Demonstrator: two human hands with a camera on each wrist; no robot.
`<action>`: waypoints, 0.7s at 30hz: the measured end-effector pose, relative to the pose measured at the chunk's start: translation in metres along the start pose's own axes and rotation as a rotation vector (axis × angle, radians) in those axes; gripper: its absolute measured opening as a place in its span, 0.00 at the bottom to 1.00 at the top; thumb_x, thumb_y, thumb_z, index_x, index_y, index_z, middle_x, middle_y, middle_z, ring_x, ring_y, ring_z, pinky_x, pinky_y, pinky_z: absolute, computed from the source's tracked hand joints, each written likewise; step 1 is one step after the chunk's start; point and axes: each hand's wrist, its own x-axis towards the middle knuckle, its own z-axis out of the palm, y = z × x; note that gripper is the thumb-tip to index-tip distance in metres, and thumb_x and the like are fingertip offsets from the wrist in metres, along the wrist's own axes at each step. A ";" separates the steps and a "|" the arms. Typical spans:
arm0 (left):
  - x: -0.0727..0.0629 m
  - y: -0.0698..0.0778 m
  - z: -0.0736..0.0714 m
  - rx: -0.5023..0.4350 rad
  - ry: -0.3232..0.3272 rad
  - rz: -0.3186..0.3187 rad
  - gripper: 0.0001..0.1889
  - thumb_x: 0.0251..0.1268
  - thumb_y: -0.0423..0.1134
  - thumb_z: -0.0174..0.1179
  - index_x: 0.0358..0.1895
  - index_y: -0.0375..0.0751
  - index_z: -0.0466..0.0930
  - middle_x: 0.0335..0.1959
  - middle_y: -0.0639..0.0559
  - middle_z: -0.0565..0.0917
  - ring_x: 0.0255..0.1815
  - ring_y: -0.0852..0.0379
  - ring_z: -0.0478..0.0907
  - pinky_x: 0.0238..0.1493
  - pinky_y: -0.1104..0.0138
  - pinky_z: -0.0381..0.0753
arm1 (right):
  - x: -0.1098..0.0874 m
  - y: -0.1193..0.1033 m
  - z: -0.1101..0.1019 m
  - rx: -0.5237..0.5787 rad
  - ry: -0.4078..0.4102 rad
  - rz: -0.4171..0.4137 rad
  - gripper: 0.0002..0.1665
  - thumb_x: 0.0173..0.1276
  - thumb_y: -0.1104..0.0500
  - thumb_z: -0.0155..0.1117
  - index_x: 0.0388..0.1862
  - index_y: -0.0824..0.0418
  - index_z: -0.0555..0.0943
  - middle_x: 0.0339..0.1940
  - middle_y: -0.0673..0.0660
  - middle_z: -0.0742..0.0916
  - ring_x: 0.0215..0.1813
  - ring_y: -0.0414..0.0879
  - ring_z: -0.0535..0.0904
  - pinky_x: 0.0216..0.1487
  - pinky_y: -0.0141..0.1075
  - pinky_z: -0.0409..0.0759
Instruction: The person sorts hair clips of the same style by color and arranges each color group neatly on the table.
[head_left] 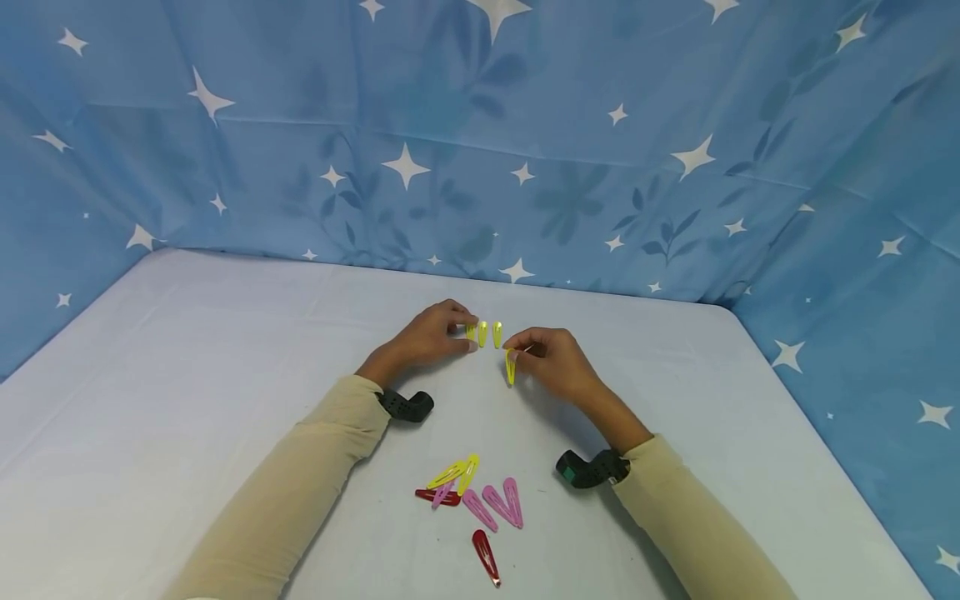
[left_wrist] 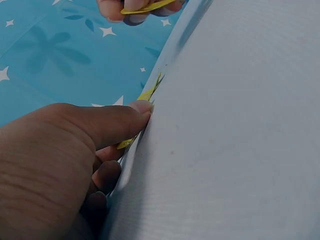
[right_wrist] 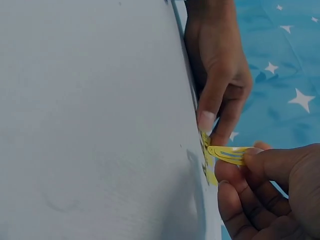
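Head view shows two bare hands working over a white-covered table (head_left: 660,383), each on a yellow snap hair clip. Thumb and fingertip of the left hand (head_left: 433,336) close together on the leftmost yellow clip (head_left: 470,332), one at each end of it; the clip lies at the left end of a short row. Just to the right of that grip lie the middle yellow clip (head_left: 482,333) and the rightmost yellow clip (head_left: 497,334), side by side and apart from each other. The right hand (head_left: 553,362) pinches the held yellow clip (head_left: 511,367) between thumb and fingers, just beside the row, with one end standing free of the fingertips and pointing toward the person. Left wrist view shows the thumb pressed on the yellow piece, the other fingers curled behind it. Well below both grips, nearer the person, is a loose scatter: two yellow clips (head_left: 468,474) crossing over a pink clip (head_left: 443,494) and a red clip (head_left: 438,497), three more pink clips (head_left: 480,510) just to their right, and a single red clip (head_left: 486,557) nearest the person. Behind each grip, a black wrist camera (head_left: 406,407) sits at a beige sleeve (head_left: 300,483). Beyond the hands hangs a blue star-patterned curtain (head_left: 450,125).
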 end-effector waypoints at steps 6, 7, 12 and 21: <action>0.000 0.000 0.000 -0.005 -0.004 -0.011 0.24 0.66 0.41 0.64 0.65 0.39 0.77 0.62 0.42 0.75 0.57 0.46 0.77 0.60 0.55 0.75 | 0.014 0.007 -0.003 0.025 0.020 0.038 0.10 0.69 0.64 0.63 0.47 0.64 0.86 0.40 0.58 0.89 0.37 0.45 0.80 0.38 0.33 0.77; -0.001 0.000 0.000 -0.009 -0.006 -0.013 0.24 0.66 0.41 0.64 0.64 0.39 0.77 0.62 0.42 0.75 0.57 0.46 0.77 0.60 0.55 0.75 | 0.016 0.008 -0.003 0.028 0.022 0.046 0.10 0.69 0.64 0.63 0.47 0.64 0.86 0.41 0.59 0.89 0.38 0.45 0.80 0.39 0.33 0.77; -0.001 0.000 0.000 -0.002 -0.002 -0.012 0.24 0.65 0.41 0.64 0.64 0.39 0.78 0.61 0.42 0.75 0.57 0.47 0.77 0.60 0.55 0.75 | 0.024 0.010 -0.004 0.042 0.033 0.069 0.11 0.69 0.64 0.63 0.48 0.64 0.85 0.45 0.60 0.88 0.42 0.47 0.82 0.41 0.34 0.78; 0.000 0.002 -0.001 0.009 -0.007 0.007 0.25 0.66 0.41 0.64 0.65 0.38 0.77 0.61 0.43 0.75 0.57 0.47 0.76 0.59 0.56 0.75 | 0.031 0.016 -0.004 0.069 0.055 0.079 0.13 0.68 0.66 0.63 0.49 0.65 0.85 0.48 0.62 0.87 0.43 0.49 0.82 0.40 0.34 0.78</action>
